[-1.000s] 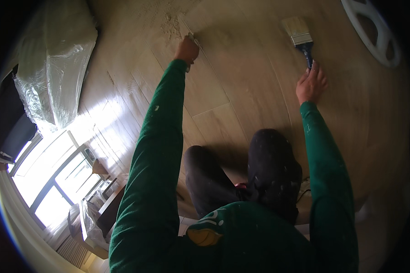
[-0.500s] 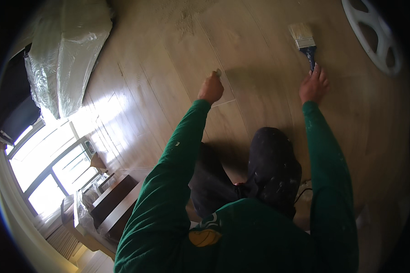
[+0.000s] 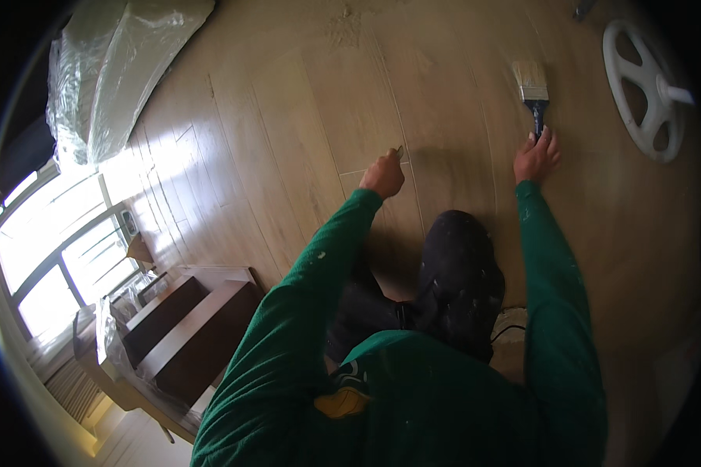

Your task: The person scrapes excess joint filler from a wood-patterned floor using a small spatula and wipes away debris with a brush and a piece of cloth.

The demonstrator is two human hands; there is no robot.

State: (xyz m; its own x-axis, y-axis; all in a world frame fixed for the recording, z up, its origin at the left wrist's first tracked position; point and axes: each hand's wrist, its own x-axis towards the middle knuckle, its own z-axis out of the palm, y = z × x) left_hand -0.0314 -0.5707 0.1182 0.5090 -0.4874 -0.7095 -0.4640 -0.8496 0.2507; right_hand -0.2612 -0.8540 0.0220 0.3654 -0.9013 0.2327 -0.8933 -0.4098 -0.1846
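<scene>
A wide, flat paintbrush (image 3: 533, 87) with pale bristles, a metal band and a dark handle is in my right hand (image 3: 537, 157). My fingers pinch the end of its handle, and the bristles point away from me over the wooden floor (image 3: 444, 101). My left hand (image 3: 382, 174) is closed in a fist, further left. A small tip of something sticks out beside its thumb; what it is cannot be made out. A patch of loose debris (image 3: 343, 29) lies on the floorboards at the far middle.
At the right stands a white wheel-shaped plastic base (image 3: 635, 109). Plastic-wrapped furniture (image 3: 117, 86) is at the far left. Dark brown drawers or shelves (image 3: 202, 319) stand at the lower left near a bright window (image 3: 62, 257). A black cable (image 3: 508, 328) runs by my right knee.
The view has shifted, so more of the white base shows. My left hand has come a little nearer and to the right. The brush stays in my right hand.
</scene>
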